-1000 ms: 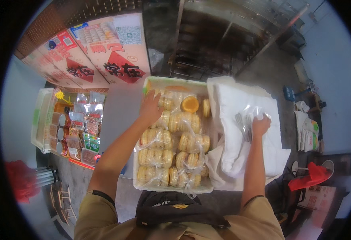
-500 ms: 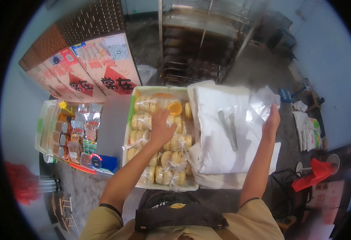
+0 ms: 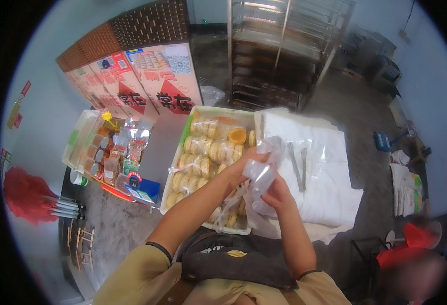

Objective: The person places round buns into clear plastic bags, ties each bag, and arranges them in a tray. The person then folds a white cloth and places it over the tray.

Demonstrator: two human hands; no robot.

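A clear plastic bag (image 3: pixel 260 178) is stretched between my two hands above the right edge of a crate. My left hand (image 3: pixel 246 163) grips it on the left, and my right hand (image 3: pixel 278 195) pinches it lower down on the right. Beneath them, the pale green and white crate (image 3: pixel 176 178) holds stacks of round flatbreads (image 3: pixel 198 145) in clear bags. An orange round piece (image 3: pixel 237 135) lies on top near the far end. Right of my hands, metal tongs (image 3: pixel 298 168) rest on a white cloth (image 3: pixel 325 147). My left forearm covers part of the breads.
To the left stands a bin (image 3: pixel 76 145) with jars and packets, beside a grey surface (image 3: pixel 167 137). Printed boxes (image 3: pixel 147 84) rise behind it. A metal tray rack (image 3: pixel 279 61) stands at the far side. Red cloth (image 3: pixel 27 195) hangs at the far left.
My left hand has left the breads and moved right to the bag. My right hand has brought the bag left and nearer, off the cloth's far right corner. The view has shifted slightly.
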